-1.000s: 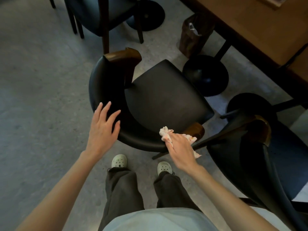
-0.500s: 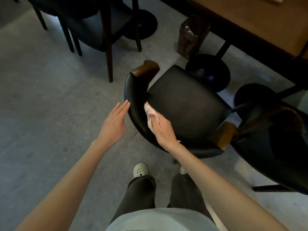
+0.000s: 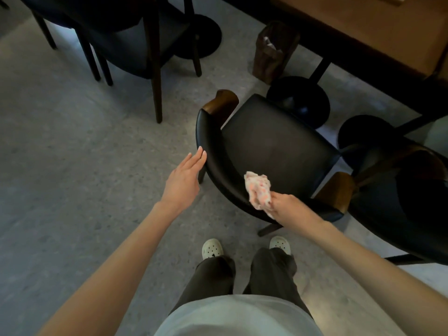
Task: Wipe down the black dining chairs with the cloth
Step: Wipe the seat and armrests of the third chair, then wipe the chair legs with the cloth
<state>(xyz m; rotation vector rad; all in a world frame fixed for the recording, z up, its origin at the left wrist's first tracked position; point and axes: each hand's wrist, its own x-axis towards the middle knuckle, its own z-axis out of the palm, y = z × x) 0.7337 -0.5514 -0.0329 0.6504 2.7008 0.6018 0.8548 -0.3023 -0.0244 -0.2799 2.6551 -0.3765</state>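
Observation:
A black dining chair with a curved padded back and wooden arm ends stands in front of me, its seat facing away. My right hand grips a crumpled pink-and-white cloth against the inner side of the chair's backrest, near its right half. My left hand is flat with straight fingers, its fingertips touching the outer left side of the backrest.
A second black chair stands close on the right. More dark chairs are at the upper left. A wooden table with round black bases runs along the upper right, with a brown bin beside it. Grey floor lies left.
My right hand has slid the cloth along the backrest from its left part toward the right. My left hand stays flat against the outer left of the backrest.

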